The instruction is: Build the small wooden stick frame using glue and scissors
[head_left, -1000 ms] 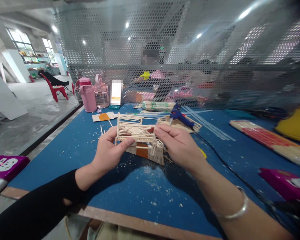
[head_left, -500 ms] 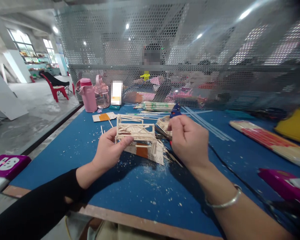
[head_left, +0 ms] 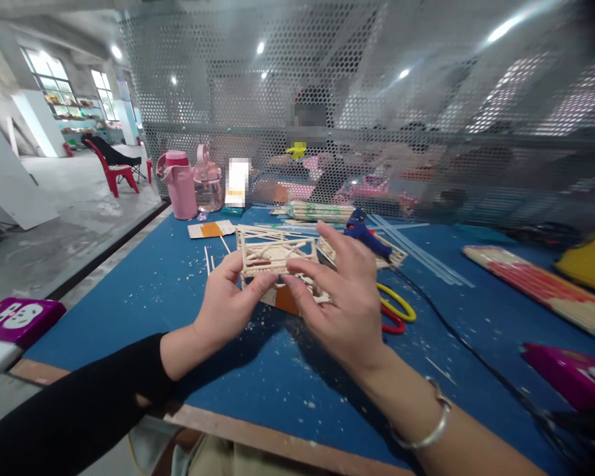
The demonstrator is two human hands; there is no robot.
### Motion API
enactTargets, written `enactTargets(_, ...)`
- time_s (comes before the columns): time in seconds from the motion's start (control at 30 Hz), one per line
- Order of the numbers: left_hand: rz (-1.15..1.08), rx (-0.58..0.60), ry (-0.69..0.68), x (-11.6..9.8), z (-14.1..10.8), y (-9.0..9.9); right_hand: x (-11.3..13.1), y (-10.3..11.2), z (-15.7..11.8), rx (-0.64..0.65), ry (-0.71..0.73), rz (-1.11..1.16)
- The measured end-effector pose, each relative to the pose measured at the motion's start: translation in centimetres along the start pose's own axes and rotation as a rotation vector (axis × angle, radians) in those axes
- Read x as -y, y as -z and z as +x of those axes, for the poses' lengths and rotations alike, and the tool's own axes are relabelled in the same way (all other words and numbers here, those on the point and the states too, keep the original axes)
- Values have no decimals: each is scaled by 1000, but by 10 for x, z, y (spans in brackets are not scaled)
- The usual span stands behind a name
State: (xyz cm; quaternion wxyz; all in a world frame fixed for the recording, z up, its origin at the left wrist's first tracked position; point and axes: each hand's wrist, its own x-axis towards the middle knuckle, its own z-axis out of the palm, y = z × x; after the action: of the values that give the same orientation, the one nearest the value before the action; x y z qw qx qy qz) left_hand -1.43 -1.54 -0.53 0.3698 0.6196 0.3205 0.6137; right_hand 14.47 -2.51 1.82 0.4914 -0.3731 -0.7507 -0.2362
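A small frame of pale wooden sticks [head_left: 277,254] is raised above the blue table, tilted a little. My left hand [head_left: 231,291] grips its left end, thumb along the lower bar and fingers behind. The thumb and index finger of my right hand [head_left: 340,291] pinch the lower bar near its middle, while its other fingers are raised. Behind my right hand, a blue glue gun [head_left: 369,237] rests on another stick piece [head_left: 399,256]. Printed card [head_left: 285,299] shows beneath the frame.
Scissors with yellow and red handles [head_left: 399,305] lie right of my right hand. A black cord [head_left: 449,324] crosses the blue table [head_left: 143,291]. Pink flask [head_left: 181,188], clear bottle [head_left: 208,188] and stick bundle [head_left: 320,211] stand or lie at the back. Someone sits behind the mesh.
My right hand has come away from beside the glue gun, moved down and left, and taken hold of the frame. The glue gun and scissors handles are now uncovered.
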Motion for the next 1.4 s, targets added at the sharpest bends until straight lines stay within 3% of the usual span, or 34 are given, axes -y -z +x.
enactTargets(0.17,77,48,-87,3,-2,0,3,-2,-4,43,51,58)
enactTargets(0.3,-3,43,-34,4,0,-2,-1,-3,-4,21,33,56)
enactTargets(0.4,-148,-12,33,2,2,-4,-8,-7,-5,-14,-163,234)
enactTargets(0.53,-262,-76,84,-1,6,-4,-12,-15,-7,217,-565,676)
enactTargets(0.6,-283,-63,118,0,8,-2,-12,-16,-6,291,-633,753)
enactTargets(0.83,-504,31,316,2,21,10,-16,-11,0,250,-660,762)
enactTargets(1.03,-500,174,493,-3,31,21,-22,-11,-1,289,-674,754)
enactTargets(1.4,-279,265,469,-2,38,32,-26,-5,2,385,-682,907)
